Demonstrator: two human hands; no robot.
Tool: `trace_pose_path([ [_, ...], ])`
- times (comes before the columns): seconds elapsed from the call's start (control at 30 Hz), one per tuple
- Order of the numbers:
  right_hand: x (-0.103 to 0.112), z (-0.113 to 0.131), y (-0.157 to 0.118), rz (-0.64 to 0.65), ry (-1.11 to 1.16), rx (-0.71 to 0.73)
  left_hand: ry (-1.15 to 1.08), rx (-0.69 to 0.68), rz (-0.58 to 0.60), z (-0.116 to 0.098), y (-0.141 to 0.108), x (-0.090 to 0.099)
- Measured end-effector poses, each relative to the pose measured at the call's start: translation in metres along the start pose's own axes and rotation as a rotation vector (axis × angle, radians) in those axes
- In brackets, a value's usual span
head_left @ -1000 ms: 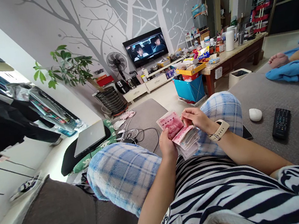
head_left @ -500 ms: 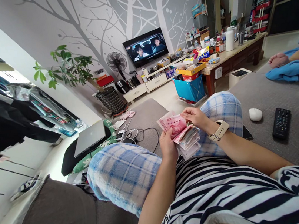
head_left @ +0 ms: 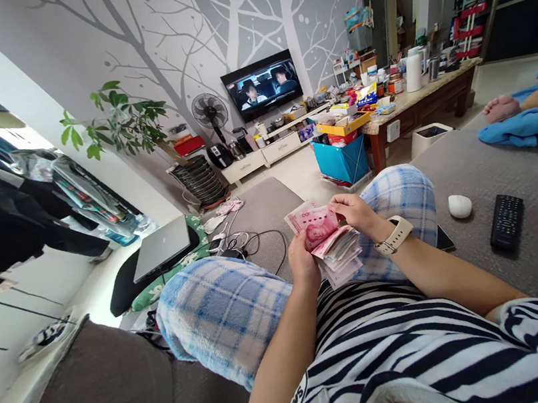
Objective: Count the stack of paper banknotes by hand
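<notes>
Pink paper catches my eye from the head view: a fanned wad of banknotes (head_left: 341, 249), held up between the plaid-covered knees (head_left: 227, 309). Taking the wad as my dial's centre, the left hand (head_left: 302, 257) is at nine o'clock, its grip closed on one end; the right hand (head_left: 353, 213), near one o'clock, has its grip pinched on the corner of a pink note (head_left: 320, 226). White mouse (head_left: 460, 206) and black remote (head_left: 506, 222) lie towards three, on the grey sofa (head_left: 471, 235). I'd expect light, limp sheets that slide and crease easily: hold the stack's end, take single notes by a corner.
</notes>
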State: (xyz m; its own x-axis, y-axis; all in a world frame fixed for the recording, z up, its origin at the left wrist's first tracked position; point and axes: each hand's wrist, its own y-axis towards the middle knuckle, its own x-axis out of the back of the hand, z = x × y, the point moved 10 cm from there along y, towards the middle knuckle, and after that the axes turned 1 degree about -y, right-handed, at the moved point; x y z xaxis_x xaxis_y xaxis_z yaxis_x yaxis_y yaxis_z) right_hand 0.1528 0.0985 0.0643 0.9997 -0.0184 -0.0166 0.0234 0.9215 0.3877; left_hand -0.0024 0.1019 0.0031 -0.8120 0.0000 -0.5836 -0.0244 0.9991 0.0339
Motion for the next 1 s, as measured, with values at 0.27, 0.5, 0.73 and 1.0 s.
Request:
trace_pose_path([
  [0.27,-0.003,0.010,-0.004,0.023,0.016,0.025,-0.084,0.036,-0.047,0.009,0.006,0.008],
  [0.5,-0.005,0.013,-0.005,0.043,0.041,0.024,-0.100,0.032,-0.039,0.006,0.003,0.004],
  [0.73,-0.006,0.016,-0.006,0.053,0.022,0.043,-0.061,0.016,-0.063,0.004,0.004,0.008],
  [1.0,-0.007,0.014,-0.005,0.063,0.030,0.033,-0.043,-0.011,-0.060,0.001,0.004,0.008],
])
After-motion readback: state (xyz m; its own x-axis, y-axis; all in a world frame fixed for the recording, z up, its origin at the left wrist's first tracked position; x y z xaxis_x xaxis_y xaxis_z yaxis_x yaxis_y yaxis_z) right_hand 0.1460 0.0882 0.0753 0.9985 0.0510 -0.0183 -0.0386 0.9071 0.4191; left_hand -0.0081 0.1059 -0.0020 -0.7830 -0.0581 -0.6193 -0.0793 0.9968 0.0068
